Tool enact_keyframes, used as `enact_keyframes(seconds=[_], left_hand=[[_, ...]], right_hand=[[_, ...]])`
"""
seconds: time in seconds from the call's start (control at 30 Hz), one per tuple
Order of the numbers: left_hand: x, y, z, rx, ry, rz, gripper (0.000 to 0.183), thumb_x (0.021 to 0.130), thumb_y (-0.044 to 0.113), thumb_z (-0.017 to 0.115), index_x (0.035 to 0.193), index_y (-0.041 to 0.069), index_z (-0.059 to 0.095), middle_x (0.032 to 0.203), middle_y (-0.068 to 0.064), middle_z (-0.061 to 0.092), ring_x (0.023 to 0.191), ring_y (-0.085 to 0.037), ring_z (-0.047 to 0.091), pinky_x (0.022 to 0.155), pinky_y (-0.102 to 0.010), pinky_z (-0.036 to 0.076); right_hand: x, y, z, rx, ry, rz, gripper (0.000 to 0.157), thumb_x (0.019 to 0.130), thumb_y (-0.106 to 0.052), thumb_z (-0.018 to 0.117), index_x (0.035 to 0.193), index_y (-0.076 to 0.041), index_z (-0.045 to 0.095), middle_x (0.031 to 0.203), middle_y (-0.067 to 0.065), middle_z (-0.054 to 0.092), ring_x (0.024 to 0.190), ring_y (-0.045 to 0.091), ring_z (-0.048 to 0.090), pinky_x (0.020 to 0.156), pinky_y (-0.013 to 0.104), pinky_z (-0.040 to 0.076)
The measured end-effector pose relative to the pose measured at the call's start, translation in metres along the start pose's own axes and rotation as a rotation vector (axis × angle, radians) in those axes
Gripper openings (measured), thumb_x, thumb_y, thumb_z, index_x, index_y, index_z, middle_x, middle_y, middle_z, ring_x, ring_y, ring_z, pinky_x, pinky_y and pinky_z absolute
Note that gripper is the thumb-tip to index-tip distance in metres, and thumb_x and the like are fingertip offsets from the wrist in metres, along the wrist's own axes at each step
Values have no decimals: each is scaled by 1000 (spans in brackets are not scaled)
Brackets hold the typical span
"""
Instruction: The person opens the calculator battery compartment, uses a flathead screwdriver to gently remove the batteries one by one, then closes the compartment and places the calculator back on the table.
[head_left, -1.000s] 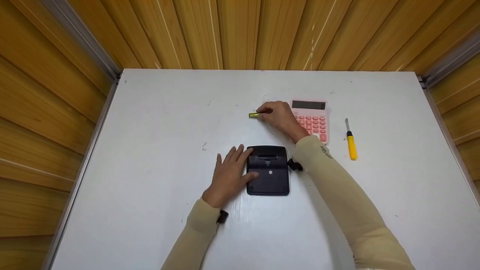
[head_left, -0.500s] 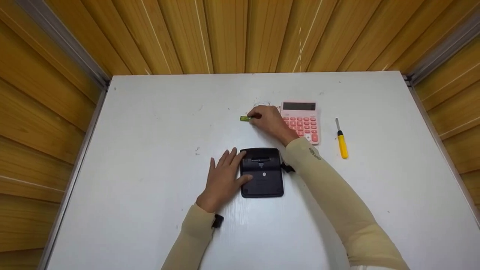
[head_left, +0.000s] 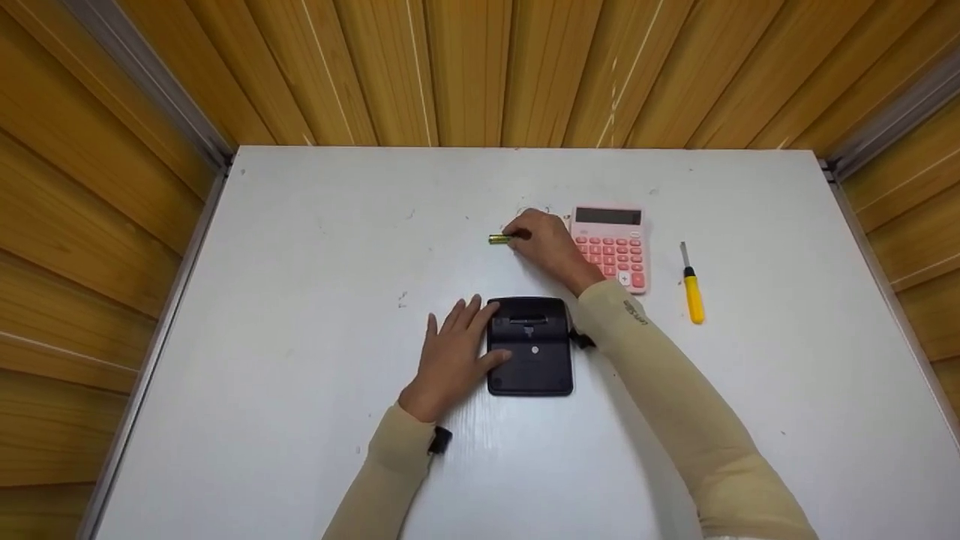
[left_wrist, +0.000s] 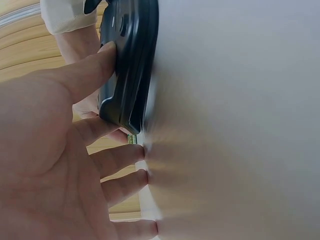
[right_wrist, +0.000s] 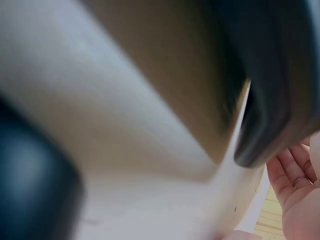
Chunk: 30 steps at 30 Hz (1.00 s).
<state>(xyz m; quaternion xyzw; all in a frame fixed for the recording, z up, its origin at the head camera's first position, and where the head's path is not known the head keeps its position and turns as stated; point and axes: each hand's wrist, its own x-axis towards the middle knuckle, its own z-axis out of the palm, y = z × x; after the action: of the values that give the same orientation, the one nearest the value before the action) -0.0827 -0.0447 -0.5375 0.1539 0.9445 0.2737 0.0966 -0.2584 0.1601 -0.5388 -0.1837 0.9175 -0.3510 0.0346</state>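
A black calculator [head_left: 531,371] lies face down on the white table [head_left: 300,247], its back showing a slot and a small white round spot. At its left edge is my left hand [head_left: 450,364], fingers spread and mostly straight. In the left wrist view the thumb [left_wrist: 95,70] rests on the calculator's back, the index finger touches its far end and the other fingertips meet the table. Farther back, my right hand [head_left: 547,241] pinches a small green-yellow battery [head_left: 498,239] by one end. The right wrist view is mostly blurred dark shapes, with the left hand [right_wrist: 297,185] behind.
Partly behind my right wrist lies a pink calculator [head_left: 611,240], keys up. To its right is a screwdriver [head_left: 694,296] with a yellow handle, tip pointing away. Wood-look panels [head_left: 465,75] stand behind the table and along both sides.
The head view has shifted slightly. Both hands stay beside the same things, and the battery remains pinched in the right hand.
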Motion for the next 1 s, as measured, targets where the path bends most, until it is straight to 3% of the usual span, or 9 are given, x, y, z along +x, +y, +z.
enact_keyframes(seconds=[0.33,0.6,0.77,1.0], left_hand=[[0,2,-1,25,1,14,77,101,51,69,165,19,41,171,-14,33,159,-34,25,122,-70,14],[0,2,-1,13,8,13,77,101,52,69,165,17,41,170,-14,33,159,-35,26,122,-71,14],[-1,2,-2,8,3,2,77,101,51,69,165,18,41,171,-13,33,159,-35,26,122,-71,13],[0,2,-2,10,-3,-8,77,101,51,69,165,19,41,171,-13,33,159,-35,25,123,-70,13]], right_hand=[[-2,-1,-3,14,-3,11,19,99,-4,74,117,-1,80,115,15,72,113,30,66,101,43,50],[-7,-3,-7,2,-22,38,27,99,-5,74,126,0,75,122,16,70,114,30,64,104,45,49],[-23,-10,-18,32,17,61,32,101,-9,74,132,-3,72,127,16,67,116,30,62,104,46,49],[-61,-25,-41,40,106,-19,33,98,-7,78,131,-4,72,126,13,69,117,33,66,102,48,53]])
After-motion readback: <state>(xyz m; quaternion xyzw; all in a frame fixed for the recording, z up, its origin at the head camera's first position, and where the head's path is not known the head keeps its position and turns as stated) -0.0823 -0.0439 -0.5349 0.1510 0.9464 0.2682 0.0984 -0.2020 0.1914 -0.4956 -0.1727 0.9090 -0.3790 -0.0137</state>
